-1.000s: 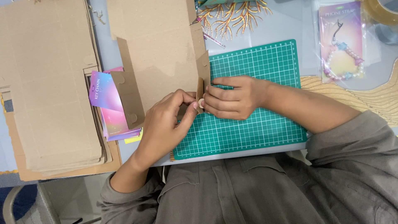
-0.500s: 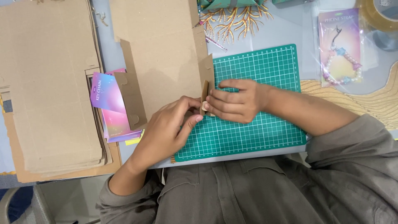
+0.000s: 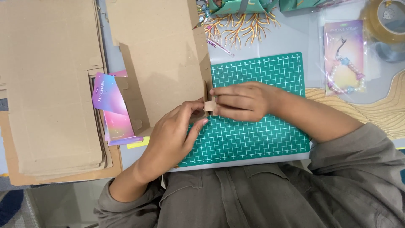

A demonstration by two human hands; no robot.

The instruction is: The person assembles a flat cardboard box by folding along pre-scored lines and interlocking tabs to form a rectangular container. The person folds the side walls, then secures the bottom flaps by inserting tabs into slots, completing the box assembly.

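Both hands are folding a flat cardboard mailer box (image 3: pixel 162 63) into shape: the left hand (image 3: pixel 175 133) and right hand (image 3: pixel 242 101) meet at its right edge, where the fingers (image 3: pixel 219 100) of both pinch a small cardboard tab (image 3: pixel 210 105) standing upright just over the left edge of the green cutting mat (image 3: pixel 253 135). The step in hand looks like creasing or tucking this tab; the next move likely calls for pressing it along its fold line while the panel stays flat on the counter (image 3: pixel 270 42). To the left lies a stack of flat cardboard blanks (image 3: pixel 50 88), with pink-and-purple gradient cards (image 3: pixel 112 109) beside it. Upper right, a clear packet (image 3: pixel 344 57) holds a purple card with a beaded strap, near a tape roll (image 3: pixel 386 19).
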